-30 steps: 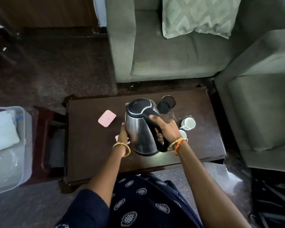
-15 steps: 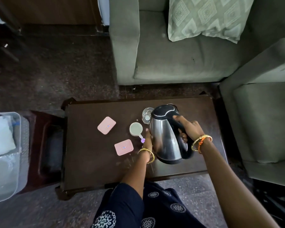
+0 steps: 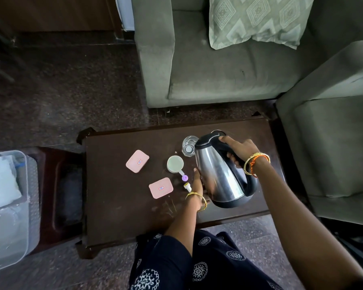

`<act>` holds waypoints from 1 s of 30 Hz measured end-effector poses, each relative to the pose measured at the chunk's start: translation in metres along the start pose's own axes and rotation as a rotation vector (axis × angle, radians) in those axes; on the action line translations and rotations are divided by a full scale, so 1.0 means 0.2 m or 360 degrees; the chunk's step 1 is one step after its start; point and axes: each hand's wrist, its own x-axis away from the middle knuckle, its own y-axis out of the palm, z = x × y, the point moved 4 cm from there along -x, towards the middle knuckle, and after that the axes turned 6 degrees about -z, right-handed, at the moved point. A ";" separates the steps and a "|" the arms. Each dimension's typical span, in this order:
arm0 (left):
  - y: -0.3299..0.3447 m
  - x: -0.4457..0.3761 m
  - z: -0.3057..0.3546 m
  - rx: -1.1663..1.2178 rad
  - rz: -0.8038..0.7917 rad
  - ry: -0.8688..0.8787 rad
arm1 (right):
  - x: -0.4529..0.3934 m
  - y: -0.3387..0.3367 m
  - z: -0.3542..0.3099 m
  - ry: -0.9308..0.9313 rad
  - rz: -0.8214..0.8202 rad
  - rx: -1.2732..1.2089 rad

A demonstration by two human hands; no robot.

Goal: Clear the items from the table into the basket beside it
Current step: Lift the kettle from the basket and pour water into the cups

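A steel kettle (image 3: 218,174) with a black lid and handle is on the right part of the dark wooden table (image 3: 117,216). My right hand (image 3: 238,149) grips its black handle. My left hand (image 3: 197,185) presses flat against the kettle's left side. Left of the kettle lie a clear glass (image 3: 188,146), a white cup (image 3: 175,164), two pink boxes (image 3: 137,161) (image 3: 161,187) and two small caps (image 3: 184,178). The clear plastic basket (image 3: 15,206) stands on the floor at the far left.
A dark wooden tray or stool (image 3: 61,197) sits between the basket and the table. A grey-green sofa (image 3: 218,65) with a patterned cushion (image 3: 258,19) stands behind the table, and an armchair (image 3: 331,147) is to the right.
The kettle has shifted from the table's middle to its right part with both hands on it. The cup, the second pink box and the caps have come into sight left of it.
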 end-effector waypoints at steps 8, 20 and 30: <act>0.01 -0.03 0.01 -0.0111 -0.0034 0.0007 | 0.01 -0.02 -0.08 -0.0024 0.0072 0.0062; 0.02 -0.06 0.02 -0.0155 -0.0130 -0.0023 | 0.01 -0.02 -0.17 -0.0001 0.0109 0.0106; 0.05 -0.05 0.01 -0.0212 -0.0194 -0.0088 | 0.02 -0.06 -0.19 -0.0006 0.0139 0.0144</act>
